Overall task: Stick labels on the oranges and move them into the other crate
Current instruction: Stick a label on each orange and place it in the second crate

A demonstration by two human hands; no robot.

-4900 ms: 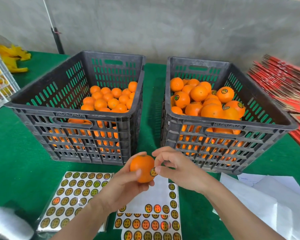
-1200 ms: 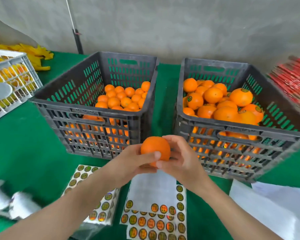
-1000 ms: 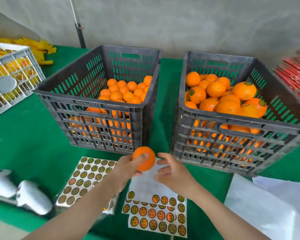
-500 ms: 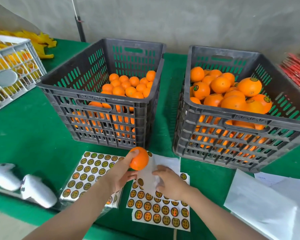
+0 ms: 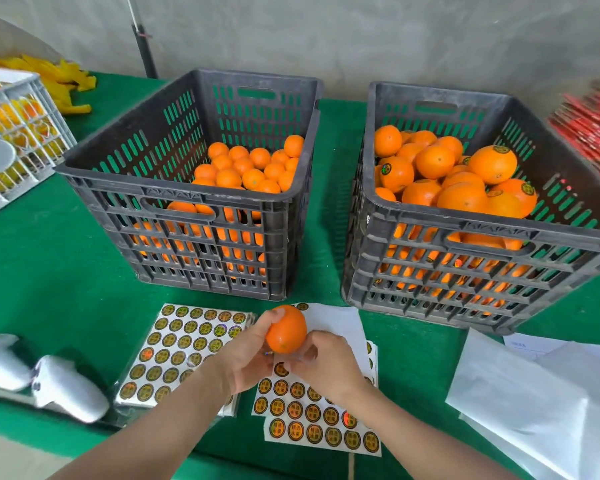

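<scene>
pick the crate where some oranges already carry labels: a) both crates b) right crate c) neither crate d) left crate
b: round labels show on several oranges in the right crate, while the fruit in the left crate looks bare.

A narrow strip of green table (image 5: 331, 216) runs between left crate (image 5: 174, 194) and right crate (image 5: 440, 221), both open-topped.

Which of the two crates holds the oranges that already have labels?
The right crate; dark round labels show on its oranges, none on the left crate's.
</scene>
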